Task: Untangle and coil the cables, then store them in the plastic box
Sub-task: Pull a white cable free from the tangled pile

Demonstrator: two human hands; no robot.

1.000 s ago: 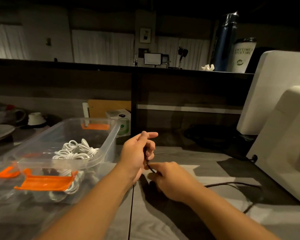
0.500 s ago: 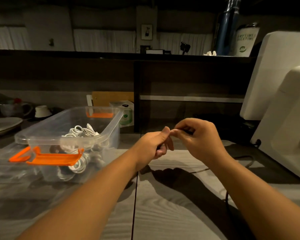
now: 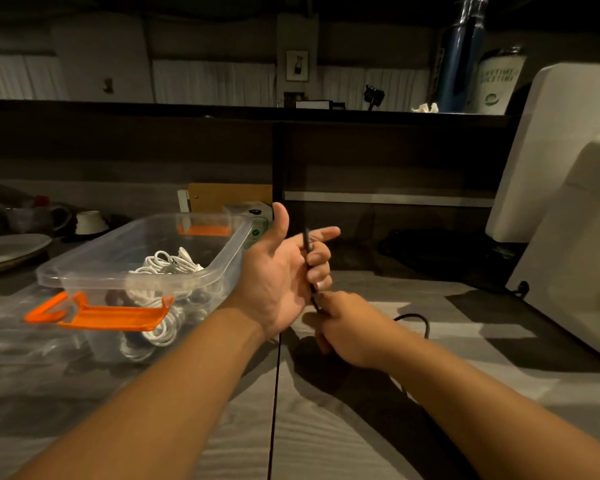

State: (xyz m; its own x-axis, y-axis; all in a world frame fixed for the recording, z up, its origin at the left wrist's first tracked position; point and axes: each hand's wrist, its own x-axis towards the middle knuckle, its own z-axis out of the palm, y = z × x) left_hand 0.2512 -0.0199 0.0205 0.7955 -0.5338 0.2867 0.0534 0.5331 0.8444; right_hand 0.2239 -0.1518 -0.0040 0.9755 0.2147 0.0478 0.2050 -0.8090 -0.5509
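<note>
At frame left: clear plastic box with orange clip latches (image 3: 219, 268) on the grey wood-grain table (image 3: 326, 427), holding coiled white cables (image 3: 168, 265). Near-side latch folded out flat. Plates and mugs further left, too dark to detail.

Just behind the box's right corner: small white carton with a green round logo (image 3: 257, 226), text unreadable, partly blocked by the thumb.

Centre: left hand (image 3: 278, 275) palm toward camera, thumb up, index straight, other three fingers curled round a thin black cable (image 3: 306, 240) running top to bottom across the palm. Right hand (image 3: 347, 327) directly below, touching the left, back to camera, gripping the same cable where it leaves the left hand; its fingertips are hidden. The rest of the cable loops on the table just right of that hand, then goes behind the forearm.

Upper right, on the ledge: tall blue bottle (image 3: 459, 57), top cut off; white cup (image 3: 497, 83), top line roughly "ANYTIME", second line blurred.

Right edge: white plastic appliance (image 3: 568, 202), cropped.
</note>
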